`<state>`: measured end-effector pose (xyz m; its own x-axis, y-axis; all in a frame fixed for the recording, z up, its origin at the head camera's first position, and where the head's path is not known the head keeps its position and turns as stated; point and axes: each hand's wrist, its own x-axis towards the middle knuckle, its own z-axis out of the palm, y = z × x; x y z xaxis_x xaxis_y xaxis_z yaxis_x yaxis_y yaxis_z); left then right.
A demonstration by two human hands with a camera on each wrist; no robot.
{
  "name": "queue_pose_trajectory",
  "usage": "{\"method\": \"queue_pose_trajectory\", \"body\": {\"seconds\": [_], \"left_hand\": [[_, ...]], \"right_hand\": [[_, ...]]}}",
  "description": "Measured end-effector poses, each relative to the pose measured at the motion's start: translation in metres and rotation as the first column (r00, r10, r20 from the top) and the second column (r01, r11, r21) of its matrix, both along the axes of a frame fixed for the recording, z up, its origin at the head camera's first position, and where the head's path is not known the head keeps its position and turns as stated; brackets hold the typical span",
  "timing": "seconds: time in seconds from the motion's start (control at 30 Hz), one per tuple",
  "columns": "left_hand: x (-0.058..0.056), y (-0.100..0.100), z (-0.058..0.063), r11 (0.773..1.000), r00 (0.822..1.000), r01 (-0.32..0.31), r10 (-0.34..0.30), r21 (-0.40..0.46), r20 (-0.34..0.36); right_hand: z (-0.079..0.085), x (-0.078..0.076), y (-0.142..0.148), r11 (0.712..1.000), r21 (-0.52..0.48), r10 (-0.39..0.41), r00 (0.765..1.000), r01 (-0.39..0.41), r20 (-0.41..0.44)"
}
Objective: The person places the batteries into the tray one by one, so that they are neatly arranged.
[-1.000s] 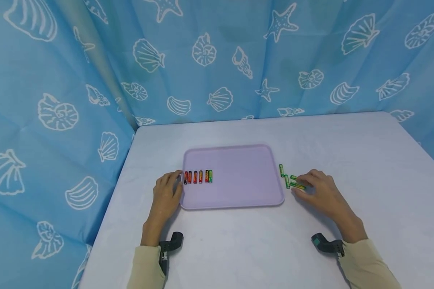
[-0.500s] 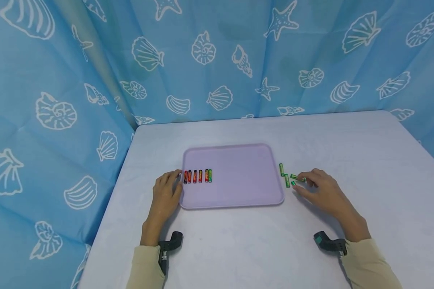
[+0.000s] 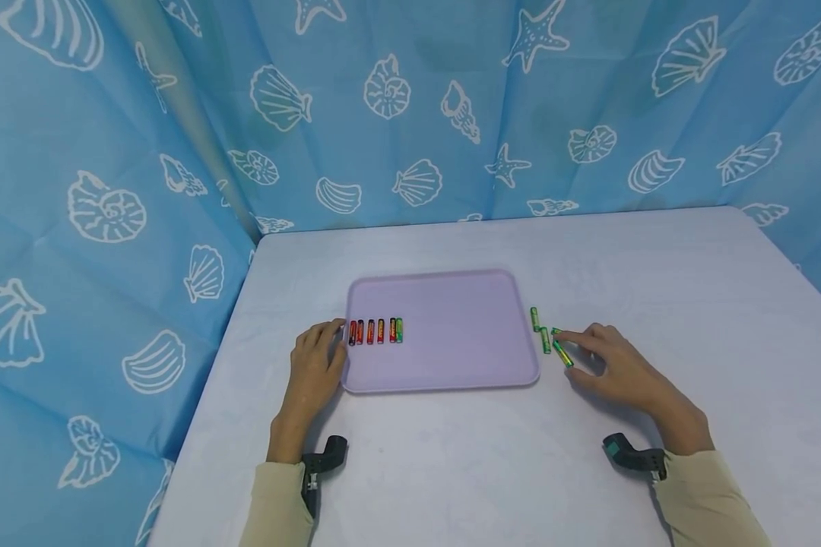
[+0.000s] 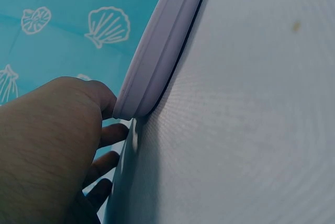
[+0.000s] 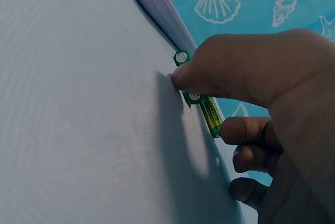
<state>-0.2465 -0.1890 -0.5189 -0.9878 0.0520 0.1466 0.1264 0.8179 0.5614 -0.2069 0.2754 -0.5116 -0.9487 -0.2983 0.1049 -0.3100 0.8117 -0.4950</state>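
Observation:
My left hand rests at the left edge of the lilac tray, fingertips touching its rim; in the left wrist view the thumb meets the tray wall. On the tray's left side stands a row of several red batteries, with one green battery at its right end. Right of the tray, my right hand pinches a green-and-yellow battery between thumb and index finger. Other green batteries lie close beside it. In the right wrist view the thumb partly hides the batteries.
A white cloth covers the table. Blue curtains with white shell prints hang behind and at the left. Each wrist carries a black camera mount.
The right hand has shifted slightly right, and the battery at its fingers has turned from nearly sideways to slanting. The left hand, the tray and the row on it stay put.

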Motion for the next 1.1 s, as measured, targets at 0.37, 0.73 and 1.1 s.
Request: {"method": "queue_pose_trajectory", "body": {"seconds": [0.37,0.73,1.1], "left_hand": [[-0.0001,0.0021,0.0003,1.0,1.0,0.0,0.0,-0.008,0.016],[-0.0013,0.002,0.0039,1.0,1.0,0.006,-0.006,-0.012,-0.002],[-0.0001,0.0011,0.0017,1.0,1.0,0.005,-0.005,0.003,-0.009]], "right_hand": [[-0.0002,0.0012,0.006,0.999,0.029,0.016,0.999,-0.017,0.048],[-0.0012,-0.0012,0.0086,0.996,0.006,0.093,0.994,-0.093,-0.047],[-0.0017,-0.0043,0.0055,0.999,-0.012,0.037,0.999,-0.038,-0.016]]}}
